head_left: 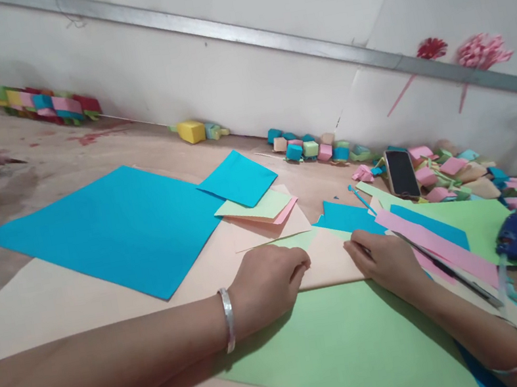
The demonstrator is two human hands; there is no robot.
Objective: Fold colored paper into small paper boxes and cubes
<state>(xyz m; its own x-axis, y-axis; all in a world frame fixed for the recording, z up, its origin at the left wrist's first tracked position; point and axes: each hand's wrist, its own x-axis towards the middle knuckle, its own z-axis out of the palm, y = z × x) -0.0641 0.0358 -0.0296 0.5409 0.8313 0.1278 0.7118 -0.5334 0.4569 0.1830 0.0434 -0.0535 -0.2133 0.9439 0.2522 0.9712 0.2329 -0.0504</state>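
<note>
My left hand (267, 282) and my right hand (388, 261) both press down on a small peach paper piece (329, 261) that lies between them. The fingers of each hand are curled and pinched onto an edge of that piece. The peach piece rests on a large light green sheet (350, 344). Each wrist carries a silver bangle. A large blue sheet (117, 228) lies to the left on a peach sheet (48, 304).
A smaller blue square (238, 178) tops green and pink squares. A phone (401, 173) lies among folded paper bits at the right. Pink strips (441, 248), a dark thin tool (452, 269) and scraps crowd the right side. Coloured paper cubes (313, 147) line the white wall.
</note>
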